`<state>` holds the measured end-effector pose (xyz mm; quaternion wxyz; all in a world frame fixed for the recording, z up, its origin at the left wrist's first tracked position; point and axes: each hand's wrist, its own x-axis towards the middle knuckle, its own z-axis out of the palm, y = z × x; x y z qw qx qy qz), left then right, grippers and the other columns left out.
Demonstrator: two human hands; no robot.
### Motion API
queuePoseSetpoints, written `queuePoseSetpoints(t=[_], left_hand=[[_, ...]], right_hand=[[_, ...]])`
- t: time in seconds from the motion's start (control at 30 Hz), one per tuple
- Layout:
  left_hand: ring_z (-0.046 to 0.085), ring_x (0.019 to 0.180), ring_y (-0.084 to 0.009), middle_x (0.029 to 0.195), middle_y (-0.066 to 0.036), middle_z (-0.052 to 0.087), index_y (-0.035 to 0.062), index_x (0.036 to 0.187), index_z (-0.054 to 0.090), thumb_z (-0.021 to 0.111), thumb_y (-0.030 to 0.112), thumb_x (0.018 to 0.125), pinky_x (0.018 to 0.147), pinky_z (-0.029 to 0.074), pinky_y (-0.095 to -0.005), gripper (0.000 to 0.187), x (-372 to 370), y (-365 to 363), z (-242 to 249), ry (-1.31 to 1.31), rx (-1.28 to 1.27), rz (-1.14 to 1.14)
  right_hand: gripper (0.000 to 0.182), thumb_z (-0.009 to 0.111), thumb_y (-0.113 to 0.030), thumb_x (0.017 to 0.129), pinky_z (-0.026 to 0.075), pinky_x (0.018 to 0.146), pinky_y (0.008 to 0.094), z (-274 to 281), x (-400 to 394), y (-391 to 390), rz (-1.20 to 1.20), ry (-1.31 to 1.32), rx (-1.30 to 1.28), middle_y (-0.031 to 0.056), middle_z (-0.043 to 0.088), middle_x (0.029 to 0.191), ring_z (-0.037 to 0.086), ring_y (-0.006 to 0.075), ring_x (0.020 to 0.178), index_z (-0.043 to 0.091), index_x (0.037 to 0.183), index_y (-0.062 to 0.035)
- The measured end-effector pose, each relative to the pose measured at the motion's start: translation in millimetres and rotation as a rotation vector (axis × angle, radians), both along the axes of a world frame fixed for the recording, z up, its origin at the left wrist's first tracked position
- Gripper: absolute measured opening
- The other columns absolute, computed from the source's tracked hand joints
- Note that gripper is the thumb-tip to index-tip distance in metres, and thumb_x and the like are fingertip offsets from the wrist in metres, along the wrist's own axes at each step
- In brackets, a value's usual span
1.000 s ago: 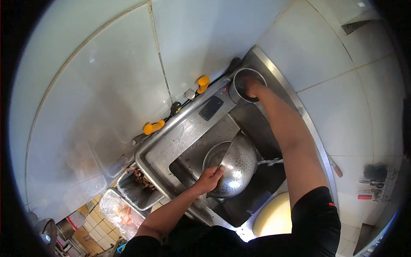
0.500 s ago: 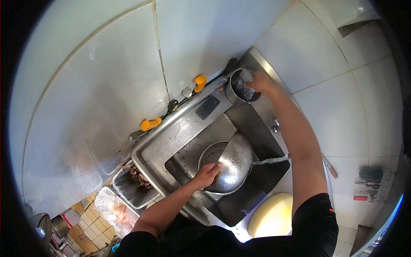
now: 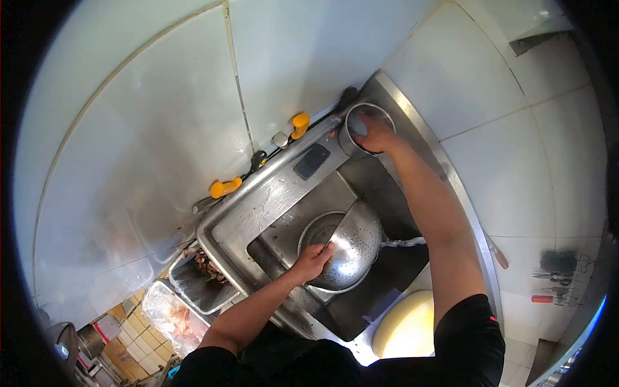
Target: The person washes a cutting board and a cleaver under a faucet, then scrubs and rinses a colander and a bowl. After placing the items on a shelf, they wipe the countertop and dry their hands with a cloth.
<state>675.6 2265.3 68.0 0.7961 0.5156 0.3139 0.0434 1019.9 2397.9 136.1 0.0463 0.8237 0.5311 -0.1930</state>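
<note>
Currently your left hand (image 3: pixel 312 262) grips the rim of a perforated metal colander (image 3: pixel 351 245), fingers curled over its near edge, and holds it tilted on its side. The colander sits inside the steel sink (image 3: pixel 271 206), leaning over a round metal bowl (image 3: pixel 317 231) that lies in the sink basin just beyond your left hand. A thin stream of water (image 3: pixel 406 242) runs across the basin on the right side of the colander and touches it or ends just beside it; which one cannot be told.

Your right hand (image 3: pixel 374 134) is stretched to the far corner of the sink and reaches down into a metal pot (image 3: pixel 361 126) standing there. The fingers are inside the pot's mouth; a pale grey object shows against them, but whether the hand is clenched on it cannot be told.

Noted around the sink:
- a dark flat rectangle (image 3: pixel 313 161) lies on the sink's ledge, between the pot and the basin;
- two orange tap handles (image 3: pixel 300 120) (image 3: pixel 222 188) sit on the pipe along the sink's far edge, against the tiled wall (image 3: pixel 161 97);
- a tray of scraps (image 3: pixel 203 271) stands just off the sink's left corner;
- a pale round board (image 3: pixel 403 326) rests at the sink's near right edge.
</note>
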Motion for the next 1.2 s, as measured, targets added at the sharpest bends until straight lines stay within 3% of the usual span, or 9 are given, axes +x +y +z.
queuePoseSetpoints(t=[0.13,0.23,0.3,0.4,0.6,0.7,1.0,1.13,1.2], left_hand=[[0.033,0.062,-0.0055,0.064,0.007,0.037,0.0090,0.068,0.046,0.046,0.045,0.096,0.053,0.030,-0.0258,0.046,-2.5,0.4,-2.4,0.023,-0.008,-0.018],[0.033,0.061,-0.0055,0.064,0.007,0.036,0.0093,0.067,0.045,0.047,0.045,0.095,0.052,0.030,-0.0262,0.046,-2.3,0.9,-5.2,0.013,0.017,0.003],[0.033,0.061,-0.0055,0.064,0.007,0.036,0.0094,0.067,0.045,0.047,0.045,0.095,0.052,0.030,-0.0264,0.046,-3.6,0.7,-1.8,0.008,0.042,0.015],[0.032,0.061,-0.0058,0.064,0.007,0.036,0.0096,0.067,0.044,0.047,0.046,0.095,0.052,0.030,-0.0268,0.047,-3.5,0.9,0.2,0.034,0.057,-0.018],[0.033,0.061,-0.0061,0.063,0.007,0.036,0.0094,0.067,0.044,0.046,0.050,0.094,0.052,0.030,-0.0269,0.049,-2.4,-0.1,-6.1,0.001,0.100,-0.028],[0.033,0.060,-0.0060,0.063,0.007,0.036,0.0096,0.067,0.044,0.046,0.050,0.094,0.052,0.030,-0.0265,0.049,-0.7,-0.9,-9.9,0.019,0.147,-0.006],[0.033,0.058,-0.0039,0.061,0.008,0.038,0.0094,0.067,0.049,0.050,0.047,0.093,0.050,0.029,-0.0250,0.046,3.3,2.3,7.1,0.001,-0.058,0.077],[0.034,0.057,-0.0038,0.061,0.008,0.039,0.0088,0.068,0.050,0.051,0.046,0.094,0.049,0.029,-0.0246,0.045,4.0,5.5,4.6,0.024,-0.064,0.101],[0.034,0.057,-0.0039,0.062,0.008,0.040,0.0086,0.067,0.050,0.051,0.045,0.093,0.049,0.029,-0.0244,0.045,2.2,4.6,2.0,0.019,-0.121,0.119]], right_hand=[[0.075,0.059,-0.033,0.083,0.026,0.110,0.0444,-32.5,2.2,10.2,-0.072,-0.048,-0.201,0.0243,0.027,0.145,0.018,0.0367,0.138,0.024,0.143,-0.0043],[0.061,0.057,-0.027,0.083,0.033,0.105,0.0445,-38.6,1.1,22.3,-0.092,-0.121,-0.249,0.0250,0.035,0.141,0.031,0.0377,0.133,0.039,0.136,-0.0025],[0.044,0.057,-0.024,0.082,0.041,0.097,0.0467,-36.3,5.6,33.5,0.219,-0.264,-0.518,0.0253,0.046,0.132,0.047,0.0377,0.121,0.058,0.119,-0.0012],[0.039,0.053,-0.023,0.085,0.040,0.099,0.0445,-72.3,32.8,39.7,0.210,-0.198,-0.552,0.0211,0.050,0.129,0.049,0.0360,0.119,0.060,0.117,-0.0016],[0.038,0.053,-0.030,0.087,0.044,0.095,0.0412,-48.7,25.8,23.8,0.032,-0.231,-0.082,0.0214,0.055,0.123,0.055,0.0340,0.112,0.064,0.110,-0.0016],[0.046,0.050,-0.029,0.088,0.042,0.096,0.0419,-26.0,17.9,28.2,-0.291,-0.044,0.070,0.0273,0.053,0.121,0.052,0.0397,0.113,0.051,0.123,-0.0005],[0.085,0.061,-0.041,0.081,0.034,0.105,0.0421,-16.2,-0.6,14.9,-0.034,-0.059,-0.298,0.0229,0.034,0.142,0.037,0.0367,0.130,0.017,0.145,-0.0080],[0.082,0.061,-0.040,0.082,0.033,0.106,0.0414,-34.4,7.0,11.4,-0.051,-0.047,-0.228,0.0231,0.034,0.142,0.038,0.0374,0.128,0.019,0.146,-0.0117],[0.065,0.060,-0.036,0.084,0.036,0.102,0.0416,5.1,-0.5,-9.7,0.125,-0.142,0.080,0.0223,0.041,0.136,0.045,0.0370,0.121,0.036,0.139,-0.0102]])
